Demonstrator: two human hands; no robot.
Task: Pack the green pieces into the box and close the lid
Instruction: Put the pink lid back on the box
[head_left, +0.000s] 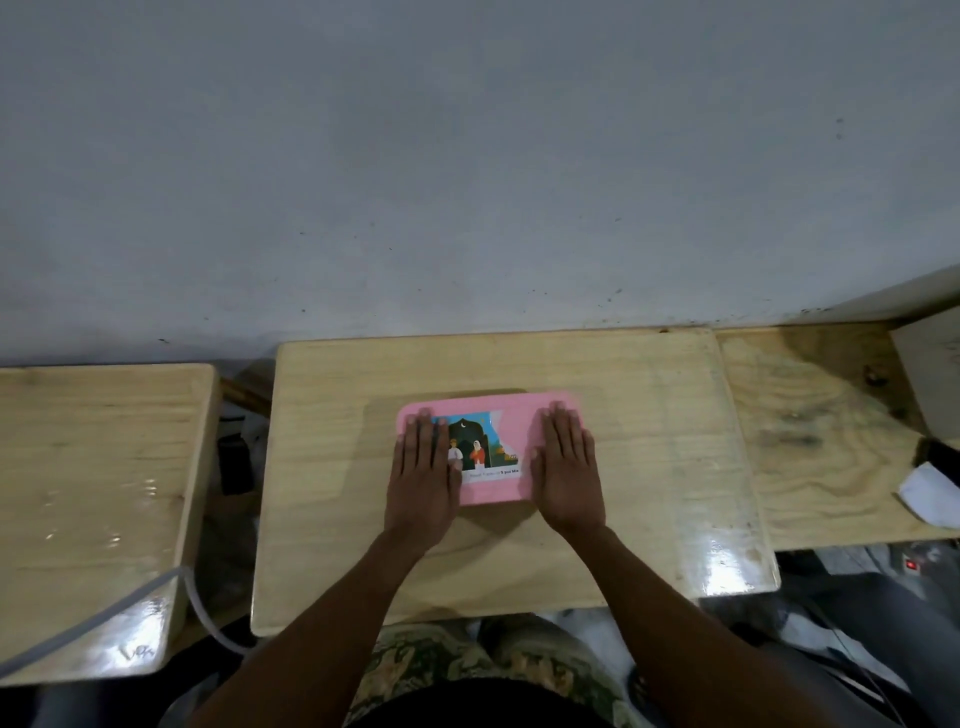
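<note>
Both hands, left (422, 480) & right (567, 475), pressing flat w/ open grip on box (498, 491) lid; uneven push could be leaving one edge unlatched.

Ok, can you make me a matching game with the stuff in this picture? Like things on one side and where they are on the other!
Things:
1. left hand
2. right hand
3. pink box
4. white cloth

Places:
A. far right, on the next table
B. flat on the box's right end
C. middle of the centre table, lid shut
D. flat on the box's left end, partly over the picture label

Pairs: 1-D, 2-B, 3-C, 4-A
</note>
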